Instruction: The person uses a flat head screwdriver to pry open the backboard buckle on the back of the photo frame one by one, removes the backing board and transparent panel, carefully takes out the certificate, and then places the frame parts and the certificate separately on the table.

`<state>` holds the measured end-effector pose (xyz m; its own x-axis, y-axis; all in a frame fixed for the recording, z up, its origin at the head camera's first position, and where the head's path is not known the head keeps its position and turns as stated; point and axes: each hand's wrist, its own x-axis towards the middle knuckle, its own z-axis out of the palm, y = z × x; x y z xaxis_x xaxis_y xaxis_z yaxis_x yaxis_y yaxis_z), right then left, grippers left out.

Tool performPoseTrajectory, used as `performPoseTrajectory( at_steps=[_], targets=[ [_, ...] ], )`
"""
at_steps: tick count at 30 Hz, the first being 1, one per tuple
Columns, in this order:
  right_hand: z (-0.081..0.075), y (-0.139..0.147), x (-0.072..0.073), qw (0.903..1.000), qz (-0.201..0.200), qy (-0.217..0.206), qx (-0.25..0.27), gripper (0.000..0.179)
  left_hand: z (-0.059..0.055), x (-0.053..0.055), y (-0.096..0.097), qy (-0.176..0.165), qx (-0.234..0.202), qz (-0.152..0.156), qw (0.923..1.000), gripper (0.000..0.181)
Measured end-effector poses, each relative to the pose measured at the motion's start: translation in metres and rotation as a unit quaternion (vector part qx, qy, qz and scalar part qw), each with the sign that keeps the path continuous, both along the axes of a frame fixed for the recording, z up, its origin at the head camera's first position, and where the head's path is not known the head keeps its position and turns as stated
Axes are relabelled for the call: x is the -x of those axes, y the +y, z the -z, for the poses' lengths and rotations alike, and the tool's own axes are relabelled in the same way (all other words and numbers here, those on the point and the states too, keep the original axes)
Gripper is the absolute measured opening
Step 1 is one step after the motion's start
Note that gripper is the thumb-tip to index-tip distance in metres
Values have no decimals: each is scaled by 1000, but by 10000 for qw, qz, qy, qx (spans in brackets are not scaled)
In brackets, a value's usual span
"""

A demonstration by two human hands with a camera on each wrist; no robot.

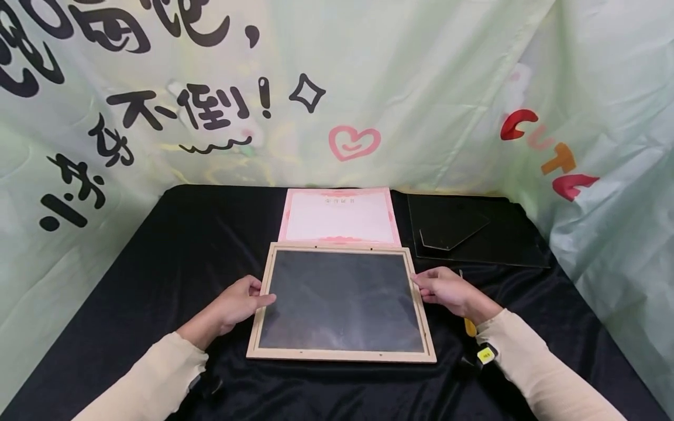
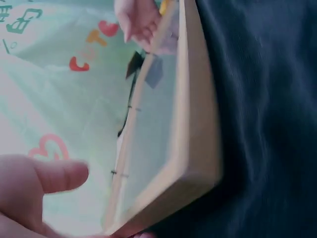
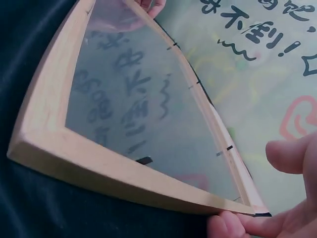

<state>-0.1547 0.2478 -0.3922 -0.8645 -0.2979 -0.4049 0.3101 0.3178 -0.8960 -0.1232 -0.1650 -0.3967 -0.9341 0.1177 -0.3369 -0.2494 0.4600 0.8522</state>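
Observation:
A pale wooden picture frame (image 1: 341, 355) with a clear, reflective pane (image 1: 342, 301) lies on the black cloth, its grooved side up. Small dark tabs show along its inner rim in both wrist views. At its left bar, my left hand (image 1: 237, 304) has its thumb out over the wood and its fingers curled at the outer edge. My right hand (image 1: 444, 287) holds the right bar near its upper part. In the right wrist view, that hand's fingers (image 3: 228, 225) touch the frame's outer edge while the thumb stands raised. The pane mirrors the backdrop lettering.
Behind the frame lies a pink-bordered certificate (image 1: 339, 216), partly covered by its top bar. A black backing board (image 1: 479, 231) with a stand flap is at the back right. A yellow-handled tool (image 1: 470, 327) lies by the right wrist. A printed curtain (image 1: 421, 88) encloses the table.

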Motion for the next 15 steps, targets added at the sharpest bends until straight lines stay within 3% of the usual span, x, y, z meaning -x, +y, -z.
performPoseTrajectory(
  at_steps=[4, 9, 12, 15],
  targets=[
    [0, -1, 0, 9971, 81, -271, 711, 38, 4, 0, 1, 15, -896, -542, 9945, 31],
    [-1, 0, 3, 9782, 415, -650, 1930, 22, 11, 5, 4, -161, -2131, -941, 9724, 37],
    [2, -1, 5, 9674, 507, -807, 2345, 14, 17, 7, 5, -241, -2402, -1001, 9652, 38],
    [5, -3, 7, 9613, 502, -895, 2557, 12, 20, 7, 6, -248, -2473, -1055, 9629, 38]
  ],
)
